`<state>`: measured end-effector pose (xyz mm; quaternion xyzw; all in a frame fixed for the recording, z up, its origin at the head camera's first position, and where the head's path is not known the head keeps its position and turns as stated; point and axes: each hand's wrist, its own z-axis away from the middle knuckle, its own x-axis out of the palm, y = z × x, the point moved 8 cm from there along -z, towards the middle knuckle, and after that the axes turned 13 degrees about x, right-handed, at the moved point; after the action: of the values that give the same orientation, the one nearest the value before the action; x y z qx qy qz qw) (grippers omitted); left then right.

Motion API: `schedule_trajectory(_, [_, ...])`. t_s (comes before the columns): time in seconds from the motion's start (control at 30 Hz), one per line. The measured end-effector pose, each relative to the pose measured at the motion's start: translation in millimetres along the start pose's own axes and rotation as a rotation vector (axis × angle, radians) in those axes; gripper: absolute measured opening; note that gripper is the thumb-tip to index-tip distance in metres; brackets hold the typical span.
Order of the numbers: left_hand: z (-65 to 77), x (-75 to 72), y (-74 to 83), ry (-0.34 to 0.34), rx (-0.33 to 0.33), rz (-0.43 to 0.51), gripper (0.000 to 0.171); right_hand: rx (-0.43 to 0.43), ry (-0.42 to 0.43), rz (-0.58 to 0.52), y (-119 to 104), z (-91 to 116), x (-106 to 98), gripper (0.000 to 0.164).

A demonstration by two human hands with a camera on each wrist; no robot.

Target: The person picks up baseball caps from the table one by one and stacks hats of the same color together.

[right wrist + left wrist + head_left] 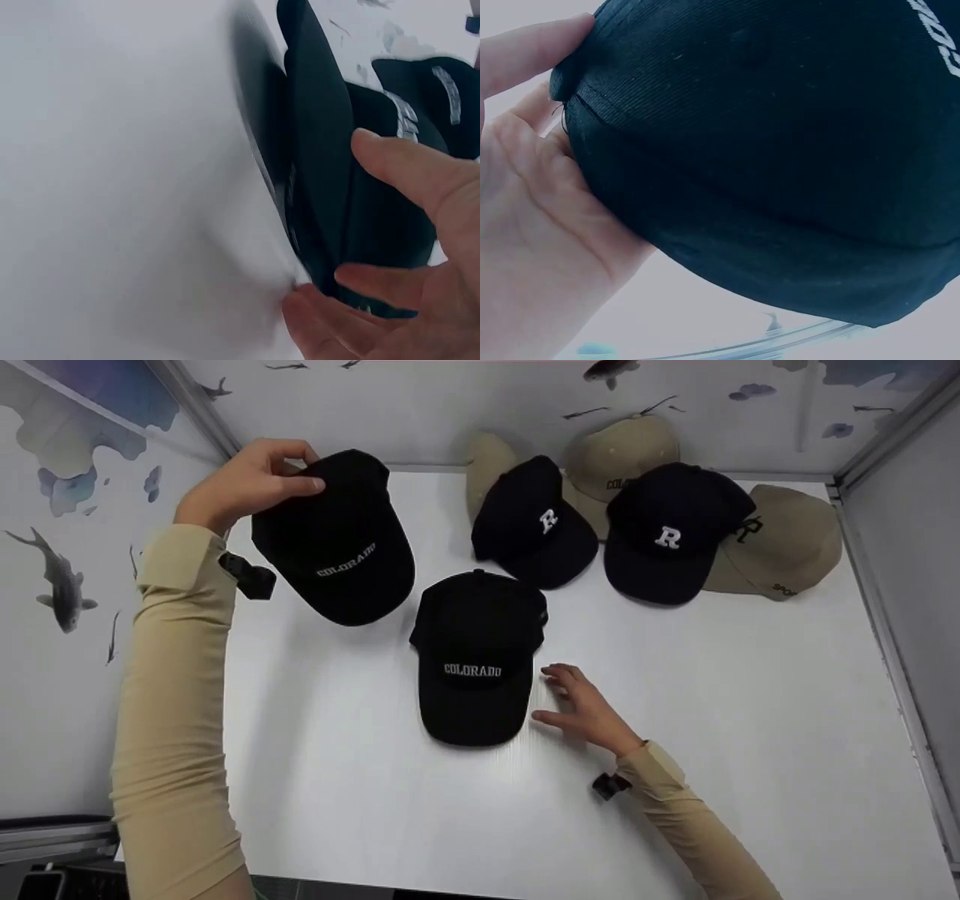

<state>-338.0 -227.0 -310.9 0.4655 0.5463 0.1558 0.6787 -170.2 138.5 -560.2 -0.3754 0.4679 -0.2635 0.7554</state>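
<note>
My left hand (255,484) pinches the crown of a black cap (330,532) lettered COLORADO, thumb on top and fingers behind, at the left of the head view. In the left wrist view that cap's dark crown (765,150) fills most of the picture. A second black COLORADO cap (480,622) lies brim toward me at the middle of the white table (360,810). Beside its right edge, my right hand (589,712) has its thumb and fingers spread. The right wrist view puts these fingertips (367,142) close by the cap's side (322,142).
At the back stand two navy caps with a white R, one on the left (525,521) and one on the right (667,540). Tan caps sit behind and beside them, such as the one at right (795,544). White panels (420,412) wall the table.
</note>
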Motion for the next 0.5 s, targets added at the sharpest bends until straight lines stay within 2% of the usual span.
schedule_trajectory(0.13, [9.1,5.7,10.8,-0.055,0.025,-0.005,0.008,0.026,-0.008,-0.029,15,8,-27,0.064])
schedule_trajectory(0.27, [18.0,17.9,20.1,-0.114,0.043,0.009,0.012,0.031,-0.031,-0.020,27,14,-48,0.052])
schedule_trajectory(0.37, [25.5,32.6,26.9,-0.181,0.058,0.026,0.013,0.039,-0.031,-0.019,32,17,-60,0.045])
schedule_trajectory(0.5, [32.7,59.6,36.9,-0.303,0.121,0.047,0.012,0.062,-0.009,-0.031,30,24,-71,0.041])
